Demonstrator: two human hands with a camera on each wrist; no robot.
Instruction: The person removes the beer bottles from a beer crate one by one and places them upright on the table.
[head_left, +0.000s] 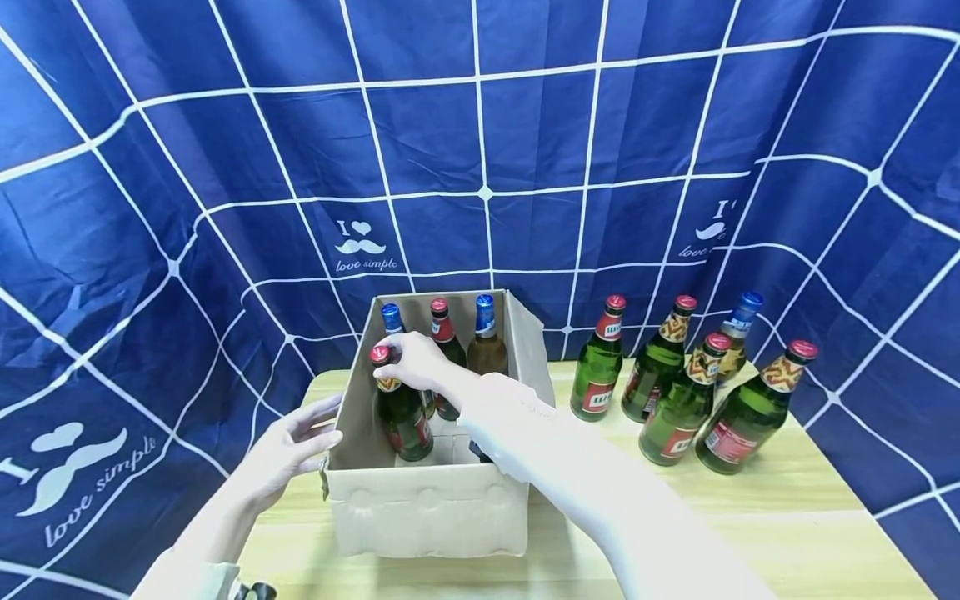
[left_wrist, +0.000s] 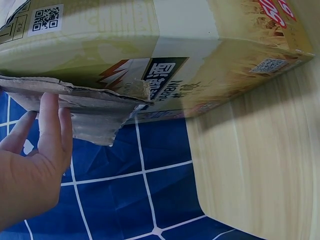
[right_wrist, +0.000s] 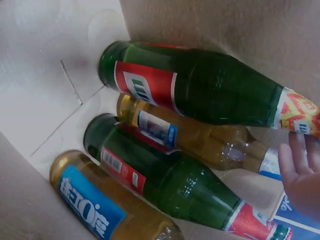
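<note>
Here's the right hand [head_left: 418,362] over the box [head_left: 430,508], thumb and fingers closed on the neck of a green bottle [head_left: 405,421], which is inside the box, near its left wall; whether its base bears on the box floor, I can't tell. The left hand [head_left: 288,446], fingers fairly straight and apart, touches the box's left edge by a ragged flap [left_wrist: 95,107]. The danger? A careless tilt could clink glass on glass, and too hard a left-hand push might tear the flap or shift the box. Behind in the box: two blue-capped bottles [head_left: 487,354] with a red-capped one [head_left: 444,333] between. Right of the box, five more bottles [head_left: 597,375] stand on the table [head_left: 750,525].
</note>
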